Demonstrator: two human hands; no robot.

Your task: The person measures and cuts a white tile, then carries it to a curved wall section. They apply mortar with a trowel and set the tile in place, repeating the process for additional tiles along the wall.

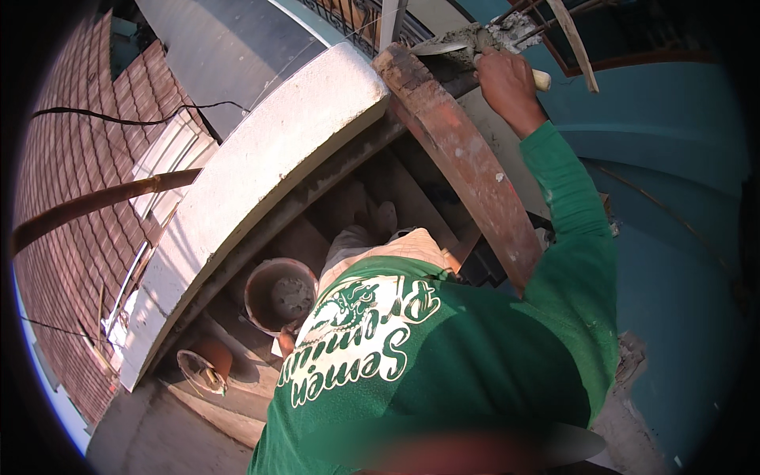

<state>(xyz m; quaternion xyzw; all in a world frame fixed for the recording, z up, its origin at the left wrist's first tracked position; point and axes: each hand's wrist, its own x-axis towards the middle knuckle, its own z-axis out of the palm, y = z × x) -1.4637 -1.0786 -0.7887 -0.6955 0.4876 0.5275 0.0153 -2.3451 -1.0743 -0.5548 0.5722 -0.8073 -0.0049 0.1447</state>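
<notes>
So the right hand (507, 83) has its fingers wrapped round the trowel (541, 80), presumably so the blade left of them meets the mortar (475, 35) just beyond, while the left hand (288, 341)'s by the bucket (259, 291), grip impossible to tell.

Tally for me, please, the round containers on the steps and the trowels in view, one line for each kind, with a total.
Round containers: 2 (larger container, smaller container)
Trowels: 1 (trowel in the right hand)
Total: 3
</notes>
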